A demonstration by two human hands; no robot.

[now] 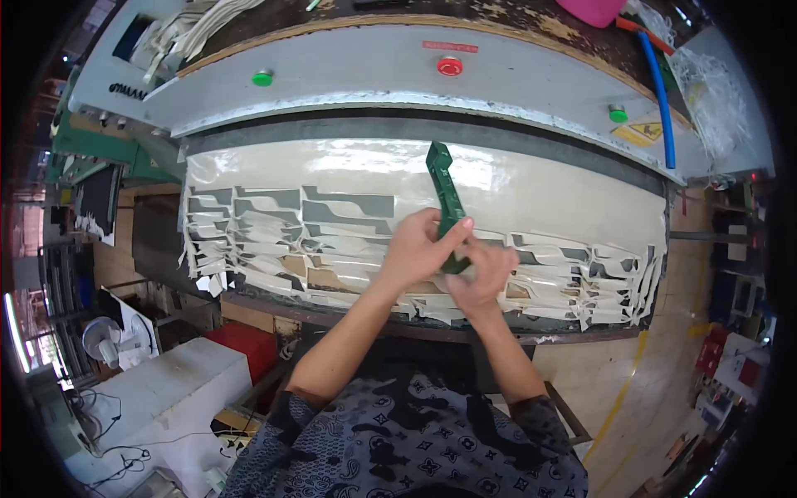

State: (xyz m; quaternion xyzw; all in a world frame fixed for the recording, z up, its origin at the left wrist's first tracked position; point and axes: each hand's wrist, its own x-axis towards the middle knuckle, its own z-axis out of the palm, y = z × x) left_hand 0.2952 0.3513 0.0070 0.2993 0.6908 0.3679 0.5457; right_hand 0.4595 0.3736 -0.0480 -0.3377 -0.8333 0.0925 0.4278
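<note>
A long green cutting die (447, 189), hollow and bent at its far end, stands out over a cream-coloured sheet (548, 195) on the machine bed. My left hand (415, 251) is closed around the die's middle, thumb across its near part. Close beside the die's near end is my right hand (488, 275), its fingers bent and blurred by motion; whether they grip the die is hidden. The near half of the sheet is cut into rows of curved openings with thin ragged strips between them. Some strips are curled and torn at the near edge.
Beyond the sheet runs a grey machine beam (357, 75) with a red push button (449, 66), a green button (262, 79) at left and another at right. A blue tube (658, 100) hangs at the right end. A white fan (101, 342) stands at lower left.
</note>
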